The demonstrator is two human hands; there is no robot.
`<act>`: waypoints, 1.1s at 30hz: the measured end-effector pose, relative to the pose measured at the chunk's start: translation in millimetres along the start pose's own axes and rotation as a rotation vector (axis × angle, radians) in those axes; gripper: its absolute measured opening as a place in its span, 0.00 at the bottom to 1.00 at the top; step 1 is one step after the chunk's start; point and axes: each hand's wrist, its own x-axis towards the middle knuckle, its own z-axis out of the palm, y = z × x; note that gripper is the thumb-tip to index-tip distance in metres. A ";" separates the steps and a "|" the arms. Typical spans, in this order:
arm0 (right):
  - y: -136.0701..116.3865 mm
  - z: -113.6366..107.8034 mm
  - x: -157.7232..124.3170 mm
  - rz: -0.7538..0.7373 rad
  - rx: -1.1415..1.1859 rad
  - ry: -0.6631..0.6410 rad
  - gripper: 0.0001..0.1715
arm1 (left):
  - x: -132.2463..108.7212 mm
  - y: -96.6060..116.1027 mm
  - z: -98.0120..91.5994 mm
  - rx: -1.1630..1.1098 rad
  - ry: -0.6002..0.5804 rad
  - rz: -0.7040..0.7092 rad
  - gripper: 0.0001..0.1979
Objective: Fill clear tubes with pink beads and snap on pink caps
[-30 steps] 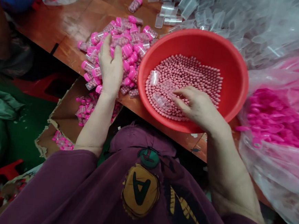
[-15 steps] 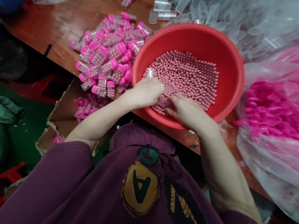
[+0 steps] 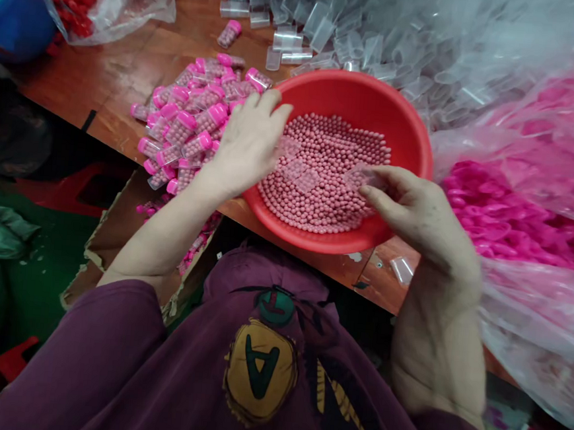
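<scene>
A red bowl (image 3: 407, 132) holds many small pink beads (image 3: 327, 205), with some clear containers lying among them. Over the bowl's left rim is my left hand (image 3: 256, 140), palm down, its fingers spread and nothing visible in them. My right hand (image 3: 407, 201) pinches a clear container (image 3: 357, 177) between thumb and fingers, above the beads on the bowl's right side. Left of the bowl lies a pile of clear bottles (image 3: 182, 127) with pink caps, filled with beads; my left hand partly covers its right edge.
Empty clear containers (image 3: 326, 29) are heaped behind the bowl. A plastic bag of pink caps (image 3: 505, 219) lies at the right. One clear container (image 3: 402, 270) sits near the table's front edge. Below the left edge stands a cardboard box (image 3: 112, 228); a blue tub (image 3: 18, 21) is far left.
My left hand has lifted from the beads toward the upper left and opened. My right hand has moved right with a clear container. The view has shifted, and the bowl appears further left.
</scene>
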 end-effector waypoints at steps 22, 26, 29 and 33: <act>-8.2 40.5 -25.8 0.063 0.407 0.304 0.09 | 3.0 55.0 77.3 -0.466 -0.062 0.282 0.23; -0.8 34.7 -26.8 -0.013 0.401 0.376 0.18 | 14.8 62.6 66.0 -0.229 -0.184 0.297 0.16; 10.9 1.3 -44.7 -0.053 0.261 0.673 0.18 | 19.0 69.1 64.4 0.125 -0.352 0.252 0.12; 36.0 -57.3 -100.3 0.101 0.048 0.941 0.11 | 15.0 80.3 74.5 0.475 -0.636 0.280 0.21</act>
